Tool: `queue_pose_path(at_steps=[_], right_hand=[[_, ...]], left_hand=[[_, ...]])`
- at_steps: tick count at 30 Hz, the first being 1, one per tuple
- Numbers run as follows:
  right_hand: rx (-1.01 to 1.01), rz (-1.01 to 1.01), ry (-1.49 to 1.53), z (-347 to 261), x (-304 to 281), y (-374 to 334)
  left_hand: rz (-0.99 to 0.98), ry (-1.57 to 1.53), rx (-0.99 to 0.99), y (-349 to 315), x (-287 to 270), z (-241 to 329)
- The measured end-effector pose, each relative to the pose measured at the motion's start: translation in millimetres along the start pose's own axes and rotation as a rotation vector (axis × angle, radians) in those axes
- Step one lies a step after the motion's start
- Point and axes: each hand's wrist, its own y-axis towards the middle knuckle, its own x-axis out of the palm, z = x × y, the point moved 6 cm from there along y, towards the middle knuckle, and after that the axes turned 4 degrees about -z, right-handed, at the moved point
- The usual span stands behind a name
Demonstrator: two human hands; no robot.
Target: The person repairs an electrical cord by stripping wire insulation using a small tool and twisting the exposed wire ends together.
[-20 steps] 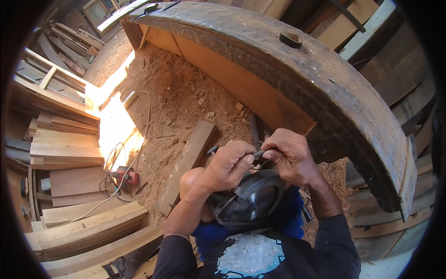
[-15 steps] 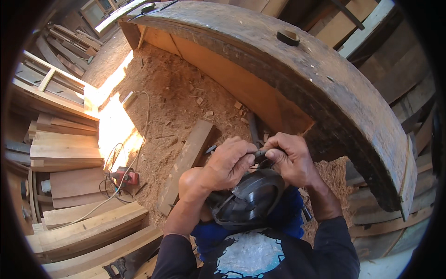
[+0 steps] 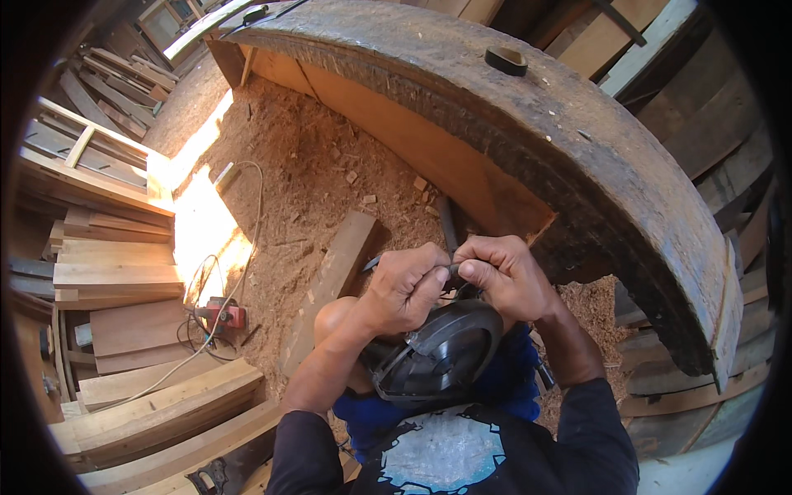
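Observation:
On my lap rests a black power tool with a round, disc-like face, which looks like a circular saw [image 3: 450,353]. Just above it my two hands meet, fingertips nearly touching. My left hand [image 3: 404,285] pinches one end of a short, dark, cord-like piece [image 3: 453,270] between thumb and bent forefinger. The other end sits in the pinch of my right hand [image 3: 510,276]. Most of that piece is hidden by the fingers, so its kind is not clear. A dark bar [image 3: 446,223] lies on the ground just beyond the hands.
A heavy worn workbench [image 3: 594,165] arches over the far and right side, with a dark ring-shaped roll [image 3: 506,60] on top. Sawdust and a plank [image 3: 330,289] lie ahead. At left are a red corded power tool [image 3: 223,313], stacked boards [image 3: 165,396] and a handsaw [image 3: 216,476].
Both hands have shifted slightly left and drawn closer together, still pinching the dark piece, less of which now shows. The black tool stays on my lap.

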Motion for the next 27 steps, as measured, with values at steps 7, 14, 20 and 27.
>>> queue_pose_path(at_steps=[7,14,20,27], right_hand=[[0.037,-0.315,0.569,42,15,20],[-0.016,-0.406,0.72,46,25,40],[-0.142,0.401,-0.438,-10,-15,19],[-0.264,0.548,-0.874,-53,-3,3]], left_hand=[[-0.032,-0.235,-0.032,-1,1,-8],[0.011,-0.618,-0.198,-12,2,-21],[0.111,-0.431,-0.224,-15,2,-26],[0.125,-0.358,-0.214,-13,1,-20]])
